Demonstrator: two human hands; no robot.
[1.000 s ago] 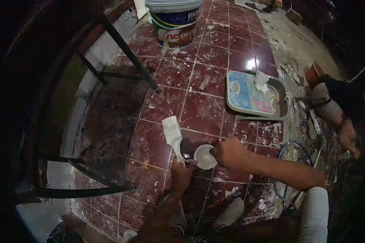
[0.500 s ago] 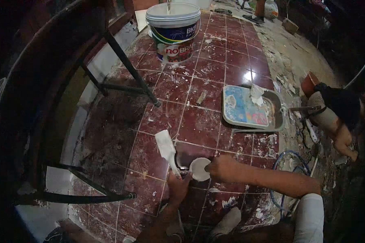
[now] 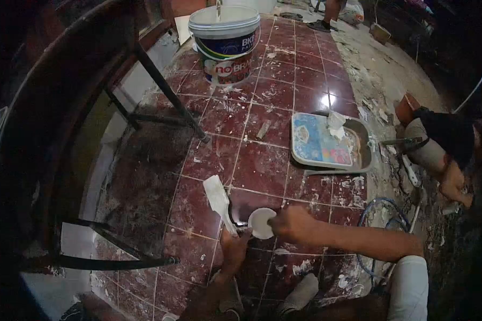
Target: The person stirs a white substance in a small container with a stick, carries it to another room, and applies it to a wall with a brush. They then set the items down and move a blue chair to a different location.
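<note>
My left hand [image 3: 234,245] is closed round the narrow handle of a flat, broad-headed white paintbrush [image 3: 217,195], its head pointing up and away. The fingers of the same hand also reach the near left side of a small round white cup [image 3: 261,222], seen from above with pale contents. My right hand [image 3: 293,224] is closed at the cup's right rim, fingers pressed together. What it grips, if anything, is hidden. Beneath both hands lies the dark red tiled floor [image 3: 260,168], spattered white.
A paint bucket [image 3: 225,45] stands farther ahead. Right of centre lies a paint tray [image 3: 363,140] with a blue lid [image 3: 321,140] and crumpled white scrap. Dark metal legs [image 3: 168,91] rise at left; a blue hose [image 3: 370,214] lies right. Another person's legs [image 3: 331,13] show at the top.
The view has shifted slightly, moving the bucket and tray a little left. My right hand has turned slightly at the cup's rim; my left hand keeps its hold on the paintbrush.
</note>
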